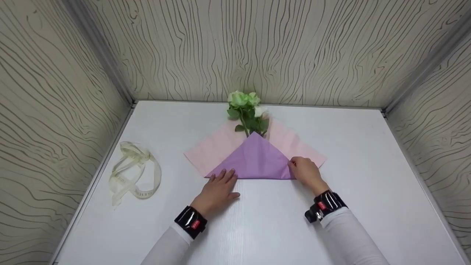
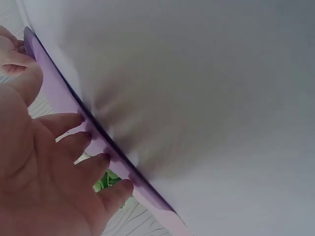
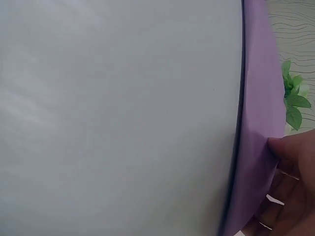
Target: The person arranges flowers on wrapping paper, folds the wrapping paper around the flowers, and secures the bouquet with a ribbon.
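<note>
A sheet of wrapping paper, purple (image 1: 257, 160) on the folded-up front and pale pink (image 1: 217, 147) behind, lies on the white table. Pale green and white flowers (image 1: 239, 99) with green leaves stick out past the purple peak; their lower stems are hidden under the fold. My left hand (image 1: 217, 191) lies with spread, straight fingers, the fingertips on the fold's front edge near its left end. At the right end of the fold, my right hand (image 1: 307, 173) pinches the purple paper (image 3: 261, 108) between thumb and fingers, seen closely in the right wrist view.
A loosely looped cream ribbon (image 1: 143, 194) with printed lettering lies at the table's left side. Wood-grain patterned panels (image 1: 276, 51) enclose the white table (image 1: 265, 228) at the back and both sides.
</note>
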Tool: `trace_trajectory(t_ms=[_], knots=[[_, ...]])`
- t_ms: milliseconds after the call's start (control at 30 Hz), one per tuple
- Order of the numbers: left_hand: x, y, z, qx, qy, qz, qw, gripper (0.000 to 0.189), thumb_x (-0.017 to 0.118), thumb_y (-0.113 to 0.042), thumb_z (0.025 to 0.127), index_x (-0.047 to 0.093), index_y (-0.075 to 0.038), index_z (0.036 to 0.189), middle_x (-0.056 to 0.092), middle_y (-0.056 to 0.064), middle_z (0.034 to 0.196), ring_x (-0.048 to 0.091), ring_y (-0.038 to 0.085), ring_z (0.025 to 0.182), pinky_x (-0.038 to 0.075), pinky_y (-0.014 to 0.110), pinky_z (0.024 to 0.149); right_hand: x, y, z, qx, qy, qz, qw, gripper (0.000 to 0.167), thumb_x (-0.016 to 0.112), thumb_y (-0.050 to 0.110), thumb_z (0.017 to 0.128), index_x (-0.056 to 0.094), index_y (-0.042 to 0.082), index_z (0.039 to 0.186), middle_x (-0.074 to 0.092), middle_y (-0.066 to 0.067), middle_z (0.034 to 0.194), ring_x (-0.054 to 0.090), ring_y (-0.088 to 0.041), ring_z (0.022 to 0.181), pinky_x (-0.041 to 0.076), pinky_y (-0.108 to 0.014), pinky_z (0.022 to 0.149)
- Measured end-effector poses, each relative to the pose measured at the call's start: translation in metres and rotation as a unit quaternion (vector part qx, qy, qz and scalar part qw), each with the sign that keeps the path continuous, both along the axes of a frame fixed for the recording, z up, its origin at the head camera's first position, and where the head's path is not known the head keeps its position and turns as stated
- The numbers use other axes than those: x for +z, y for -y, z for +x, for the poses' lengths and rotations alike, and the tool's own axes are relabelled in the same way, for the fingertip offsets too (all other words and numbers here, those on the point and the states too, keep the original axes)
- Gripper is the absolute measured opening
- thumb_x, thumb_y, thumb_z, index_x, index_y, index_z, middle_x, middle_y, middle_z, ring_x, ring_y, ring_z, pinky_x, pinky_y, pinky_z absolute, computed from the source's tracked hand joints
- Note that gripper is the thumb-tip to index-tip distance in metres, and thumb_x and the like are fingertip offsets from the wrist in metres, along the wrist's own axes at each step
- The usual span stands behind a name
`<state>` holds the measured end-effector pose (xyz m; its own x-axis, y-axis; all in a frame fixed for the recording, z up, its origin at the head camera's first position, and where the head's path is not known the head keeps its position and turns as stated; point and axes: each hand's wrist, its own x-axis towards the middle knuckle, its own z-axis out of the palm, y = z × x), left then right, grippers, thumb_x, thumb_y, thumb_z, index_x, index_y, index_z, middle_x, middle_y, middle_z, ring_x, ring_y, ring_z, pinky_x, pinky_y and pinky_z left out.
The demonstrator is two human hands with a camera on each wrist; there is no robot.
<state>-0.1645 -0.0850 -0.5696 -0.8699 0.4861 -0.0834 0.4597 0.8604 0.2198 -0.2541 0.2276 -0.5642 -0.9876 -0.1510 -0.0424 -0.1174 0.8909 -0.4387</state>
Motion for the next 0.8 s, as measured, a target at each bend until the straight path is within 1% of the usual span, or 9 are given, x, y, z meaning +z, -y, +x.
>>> trace_trajectory(t_ms=[167,267,333,400,467,500,567,667,800], knots=[[-0.003,0.002,-0.001,0.015,0.013,-0.001,0.9998,0.067,0.042,-0.051,0.088,0.028,-0.011,0.14,0.02,0.009,0.145,0.016,0.028,0.131,0.017,0.05,0.102,0.0,0.004,0.003,-0.008,-0.014,0.003,0.9999,0.024,0.05,0.024,0.089,0.065,0.006,0.085,0.06,-0.005,0.075,0.054,-0.021,0.065,0.043,-0.037,0.057],[-0.002,0.002,-0.001,0.018,0.016,0.0,0.9997,0.067,0.043,-0.051,0.087,0.028,-0.011,0.139,0.02,0.009,0.145,0.016,0.028,0.131,0.017,0.051,0.102,0.0,0.008,0.008,-0.002,-0.081,0.015,0.9966,0.02,0.055,0.019,0.086,0.062,0.002,0.091,0.058,-0.01,0.083,0.054,-0.026,0.075,0.043,-0.04,0.064],[-0.001,0.002,-0.001,0.019,0.022,0.002,0.9996,0.067,0.043,-0.05,0.088,0.028,-0.011,0.14,0.02,0.009,0.145,0.016,0.028,0.131,0.016,0.051,0.102,0.0,0.014,0.012,0.015,-0.152,0.032,0.9877,0.021,0.057,0.015,0.084,0.061,-0.001,0.096,0.056,-0.013,0.092,0.053,-0.029,0.085,0.042,-0.043,0.073],[0.001,0.002,0.0,0.022,0.029,0.005,0.9993,0.067,0.044,-0.049,0.088,0.028,-0.011,0.14,0.019,0.009,0.145,0.015,0.028,0.132,0.015,0.051,0.102,0.001,0.023,0.019,0.054,-0.217,0.043,0.9737,0.026,0.057,0.012,0.083,0.059,-0.004,0.103,0.054,-0.016,0.1,0.051,-0.032,0.094,0.039,-0.045,0.081],[0.001,0.001,-0.001,0.024,0.033,0.01,0.9991,0.067,0.045,-0.049,0.087,0.028,-0.01,0.14,0.019,0.01,0.145,0.015,0.028,0.132,0.014,0.051,0.102,0.001,0.034,0.027,0.104,-0.25,0.051,0.9612,0.029,0.056,0.013,0.084,0.057,-0.004,0.109,0.053,-0.017,0.109,0.049,-0.032,0.102,0.037,-0.044,0.088],[0.001,0.001,-0.001,0.025,0.034,0.01,0.9991,0.067,0.045,-0.049,0.087,0.028,-0.01,0.139,0.019,0.01,0.145,0.015,0.029,0.132,0.014,0.051,0.102,0.002,0.04,0.032,0.131,-0.252,0.053,0.9574,0.032,0.055,0.014,0.085,0.055,-0.004,0.112,0.052,-0.017,0.113,0.048,-0.032,0.106,0.036,-0.044,0.091],[0.001,0.0,-0.001,0.028,0.034,0.008,0.999,0.067,0.044,-0.05,0.087,0.028,-0.011,0.139,0.019,0.01,0.145,0.015,0.029,0.132,0.014,0.051,0.102,0.002,0.051,0.042,0.18,-0.228,0.058,0.9552,0.04,0.053,0.019,0.088,0.05,-0.002,0.121,0.049,-0.017,0.122,0.044,-0.03,0.114,0.033,-0.043,0.095],[0.001,-0.001,-0.002,0.03,0.031,0.0,0.9991,0.068,0.044,-0.051,0.087,0.029,-0.011,0.139,0.02,0.009,0.145,0.016,0.028,0.131,0.016,0.051,0.102,0.001,0.062,0.056,0.233,-0.156,0.083,0.9562,0.052,0.049,0.032,0.091,0.039,0.002,0.132,0.036,-0.015,0.136,0.031,-0.03,0.125,0.026,-0.044,0.1],[-0.001,-0.003,-0.003,0.029,0.025,-0.009,0.9992,0.069,0.045,-0.052,0.086,0.03,-0.011,0.139,0.022,0.01,0.144,0.018,0.029,0.131,0.017,0.052,0.101,-0.003,0.068,0.068,0.272,-0.07,0.113,0.953,0.064,0.038,0.046,0.091,0.025,0.005,0.139,0.02,-0.013,0.144,0.016,-0.032,0.131,0.019,-0.047,0.102]])
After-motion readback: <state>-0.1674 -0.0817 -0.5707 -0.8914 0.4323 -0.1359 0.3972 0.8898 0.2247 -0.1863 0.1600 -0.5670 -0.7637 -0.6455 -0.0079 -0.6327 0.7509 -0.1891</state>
